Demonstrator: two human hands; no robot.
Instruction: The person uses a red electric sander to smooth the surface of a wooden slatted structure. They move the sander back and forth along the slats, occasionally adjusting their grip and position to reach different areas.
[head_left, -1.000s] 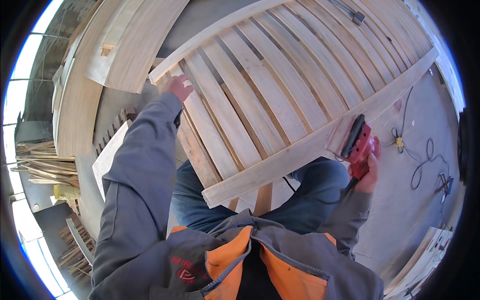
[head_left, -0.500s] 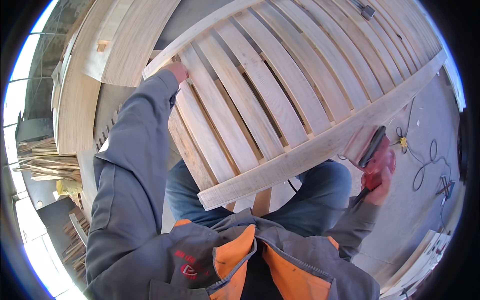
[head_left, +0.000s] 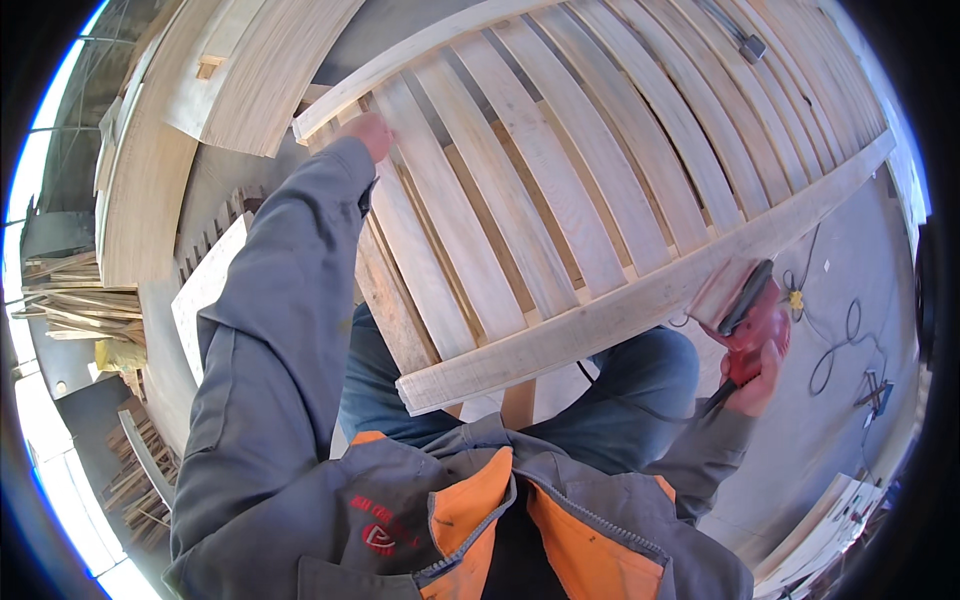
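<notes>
A large frame of pale wooden slats lies slanted before me, with a long near rail (head_left: 620, 303) along its lower edge. My left hand (head_left: 372, 135) is closed at the far end of the leftmost slats, beside the far rail; its fingertips are hidden. Off the right part of the near rail, my right hand (head_left: 762, 378) is wrapped around the handle of a red power sander (head_left: 752, 325). The sander is tilted, its worn flat sanding face turned toward the rail. A dark cord trails from its handle across my right leg.
Stacked wooden panels (head_left: 255, 75) stand at the far left. Bundles of thin wood strips (head_left: 85, 300) lie on the left. A small dark block (head_left: 752, 48) rests on the far slats. On the right floor a black cable (head_left: 835, 350) lies coiled near a blue-black metal piece (head_left: 878, 395).
The view has turned slightly, so the surroundings on both sides sit farther left. My left hand remains at the slats' far end, and my right hand keeps the sander beside the near rail.
</notes>
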